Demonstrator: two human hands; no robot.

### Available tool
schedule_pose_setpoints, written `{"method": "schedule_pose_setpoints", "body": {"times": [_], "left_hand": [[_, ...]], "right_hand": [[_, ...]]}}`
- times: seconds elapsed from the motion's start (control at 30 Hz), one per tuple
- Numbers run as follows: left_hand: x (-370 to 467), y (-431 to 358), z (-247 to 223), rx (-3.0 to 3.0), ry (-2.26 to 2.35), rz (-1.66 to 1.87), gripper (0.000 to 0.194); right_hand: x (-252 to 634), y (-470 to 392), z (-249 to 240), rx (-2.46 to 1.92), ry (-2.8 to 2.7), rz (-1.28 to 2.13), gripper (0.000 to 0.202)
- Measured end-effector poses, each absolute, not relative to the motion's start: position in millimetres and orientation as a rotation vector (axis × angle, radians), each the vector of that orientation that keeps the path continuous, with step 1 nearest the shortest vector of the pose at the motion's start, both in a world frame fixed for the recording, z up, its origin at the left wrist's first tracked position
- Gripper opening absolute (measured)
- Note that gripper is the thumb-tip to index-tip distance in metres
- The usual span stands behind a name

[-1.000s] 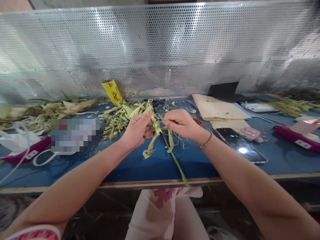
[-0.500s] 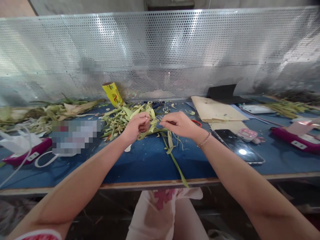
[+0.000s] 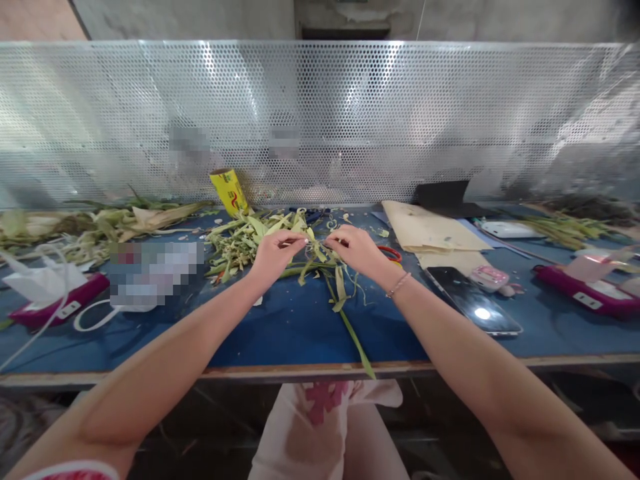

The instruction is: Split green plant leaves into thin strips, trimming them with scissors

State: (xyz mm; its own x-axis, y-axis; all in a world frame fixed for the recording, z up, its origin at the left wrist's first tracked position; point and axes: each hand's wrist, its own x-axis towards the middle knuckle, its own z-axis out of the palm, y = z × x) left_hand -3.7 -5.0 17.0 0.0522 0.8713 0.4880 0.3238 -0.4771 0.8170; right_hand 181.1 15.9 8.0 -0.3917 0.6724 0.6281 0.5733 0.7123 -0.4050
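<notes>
Two hands [image 3: 357, 250] at leaf strips [image 3: 317, 251], one bracelet [image 3: 399, 285], one black phone [image 3: 463, 297]

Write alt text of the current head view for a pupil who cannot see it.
A person's left hand and right hand nearly meet at pale green plant strips on a blue table. A leafy heap lies left, a phone right, with a perforated metal screen behind.

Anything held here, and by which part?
The left hand and right hand pinch close beside plant strips; whether either grips one, and where, is too small to tell.
</notes>
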Motion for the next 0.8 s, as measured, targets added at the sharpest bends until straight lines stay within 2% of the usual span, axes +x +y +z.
{"method": "schedule_pose_setpoints", "body": {"times": [0.17,0.47,0.67,0.8], "left_hand": [[-3.4,0.5,6.5,1.928,0.984,1.374,0.015],[2.4,0.4,-1.5,1.486,0.784,1.183,0.016],[4.2,1.1,-1.2,1.465,0.864,1.307,0.025],[2.3,5.4,-4.2,1.477,1.059,1.390,0.023]], "right_hand": [[180.2,20.1,2.9,-1.012,-2.108,0.097,0.015],[172.6,16.0,1.4,-0.988,-2.151,0.043,0.016],[172.6,10.3,6.1,-1.001,-2.163,0.029,0.017],[173.5,8.4,8.5,-0.985,-2.190,0.072,0.017]]}}
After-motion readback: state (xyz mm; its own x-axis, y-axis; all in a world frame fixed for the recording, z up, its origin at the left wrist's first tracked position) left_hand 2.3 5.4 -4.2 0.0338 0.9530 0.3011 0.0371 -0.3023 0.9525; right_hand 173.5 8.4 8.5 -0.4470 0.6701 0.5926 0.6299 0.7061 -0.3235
